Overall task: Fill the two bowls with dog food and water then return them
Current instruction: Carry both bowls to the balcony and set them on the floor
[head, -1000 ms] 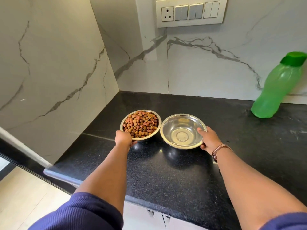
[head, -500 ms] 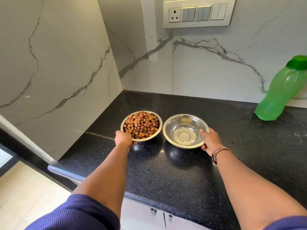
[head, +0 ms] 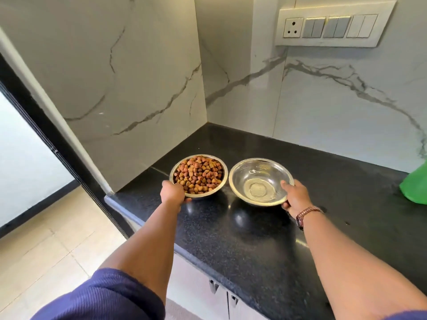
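Two steel bowls are side by side over the black countertop (head: 242,239). The left bowl (head: 220,166) is heaped with brown dog food kibble (head: 198,175); my left hand (head: 173,192) grips its near rim. The right bowl (head: 261,181) looks shiny inside, with what seems a little clear water at the bottom. My right hand (head: 294,197) holds its right rim, thumb over the edge. Both bowls appear lifted slightly, with dark reflections on the counter under them.
A green plastic bottle (head: 414,187) stands at the right edge of the counter. Marble walls close the corner behind and to the left. A switch panel (head: 332,26) hangs on the back wall. The counter's left end drops to a tiled floor (head: 46,239).
Both bowls have come slightly toward me and up off the counter, the right one tilting. My head has turned left, so the green bottle slid to the frame's right edge.
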